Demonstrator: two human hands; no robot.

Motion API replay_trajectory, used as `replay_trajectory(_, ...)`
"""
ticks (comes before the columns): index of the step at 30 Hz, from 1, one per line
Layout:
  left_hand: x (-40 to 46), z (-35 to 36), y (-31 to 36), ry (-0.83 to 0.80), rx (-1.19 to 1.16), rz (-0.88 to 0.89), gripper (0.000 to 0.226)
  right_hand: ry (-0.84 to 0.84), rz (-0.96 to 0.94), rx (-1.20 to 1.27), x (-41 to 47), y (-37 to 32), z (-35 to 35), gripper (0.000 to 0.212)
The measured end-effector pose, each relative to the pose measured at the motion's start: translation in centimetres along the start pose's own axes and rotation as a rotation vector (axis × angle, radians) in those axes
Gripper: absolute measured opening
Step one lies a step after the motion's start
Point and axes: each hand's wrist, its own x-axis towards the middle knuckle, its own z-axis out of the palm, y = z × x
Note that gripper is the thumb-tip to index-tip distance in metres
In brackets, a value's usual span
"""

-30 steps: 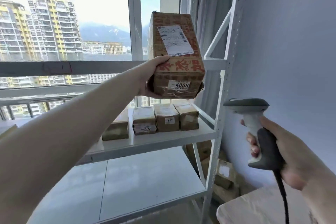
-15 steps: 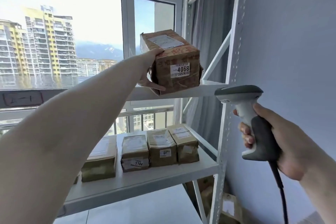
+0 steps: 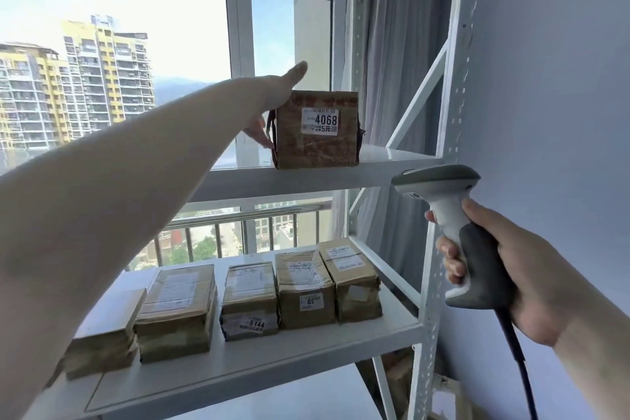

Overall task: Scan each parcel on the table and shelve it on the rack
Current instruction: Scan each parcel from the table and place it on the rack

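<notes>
Parcel 4068 [image 3: 316, 129] sat on rack's upper shelf [image 3: 392, 160], label out. Left hand [image 3: 272, 109] touched its left side, thumb up, fingers loose. Right hand [image 3: 511, 276] gripped barcode scanner [image 3: 453, 225]. Best: nudge parcel square, clear of front edge, then release.

We see a brown taped parcel [image 3: 315, 131] upright on the white rack's [image 3: 392, 160] upper shelf, its front label reading 4068. Below, five more boxes [image 3: 249, 300] sit side by side on the middle shelf.
</notes>
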Motion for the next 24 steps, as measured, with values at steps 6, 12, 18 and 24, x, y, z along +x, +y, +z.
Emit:
replay_trajectory(6,0.2,1.9,-2.1,0.035,0.204,0.176,0.113,-0.01,-0.002,0.01,1.3,0.2,0.4,0.067)
replay_trajectory(12,2.1,4.8,-3.0,0.151,-0.059,0.335,0.106,-0.01,-0.007,0.01,2.2,0.4,-0.1,0.057)
replay_trajectory(18,4.9,7.0,-1.4,0.175,-0.058,0.349,0.106,0.012,0.001,0.039,3.3,0.5,-1.4,0.053)
replay_trajectory(24,7.1,9.0,-0.3,0.237,-0.036,0.346,0.101,0.032,0.016,0.063,4.2,0.6,-2.5,0.043)
